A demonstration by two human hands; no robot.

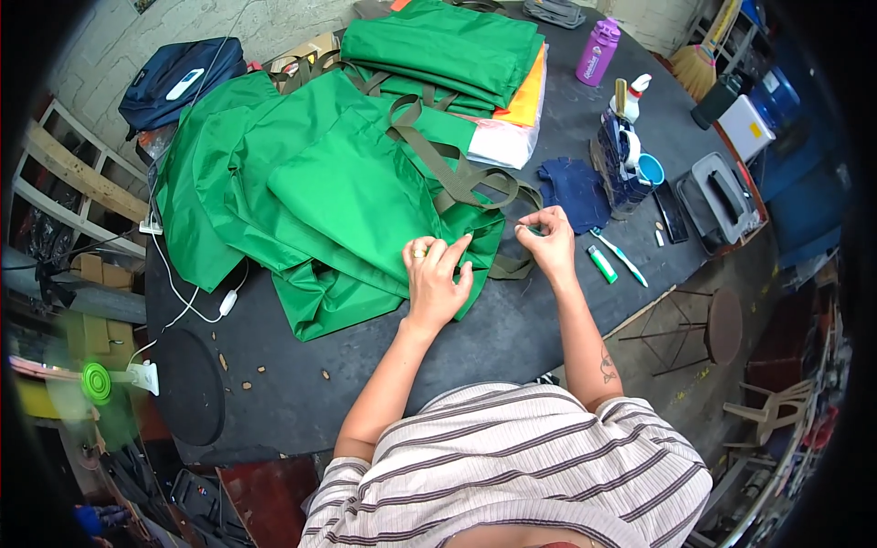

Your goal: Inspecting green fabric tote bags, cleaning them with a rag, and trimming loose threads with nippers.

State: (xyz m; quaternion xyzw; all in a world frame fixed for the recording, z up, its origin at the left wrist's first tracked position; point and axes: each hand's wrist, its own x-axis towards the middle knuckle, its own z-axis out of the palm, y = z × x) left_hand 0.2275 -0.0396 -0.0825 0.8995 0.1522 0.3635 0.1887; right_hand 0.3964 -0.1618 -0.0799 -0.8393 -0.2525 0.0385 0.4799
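Observation:
A large green fabric bag (356, 201) with olive webbing handles (443, 164) lies spread and crumpled on the dark table in front of me. My left hand (437, 281) rests at its near right edge, fingers bent and apart, with a gap between thumb and forefinger. To the right, beyond the edge of the fabric, my right hand (550, 242) is raised, with thumb and forefinger pinched together near a strap loop. Whatever is in that pinch is too small to make out.
Folded green fabric (448, 50) is stacked at the back. To the right are a purple bottle (598, 53), a caddy (621, 169), navy cloth (574, 190), a toothbrush (621, 258) and a small green-and-white tube (602, 264). A white cable (187, 306) and fan (96, 384) are at left.

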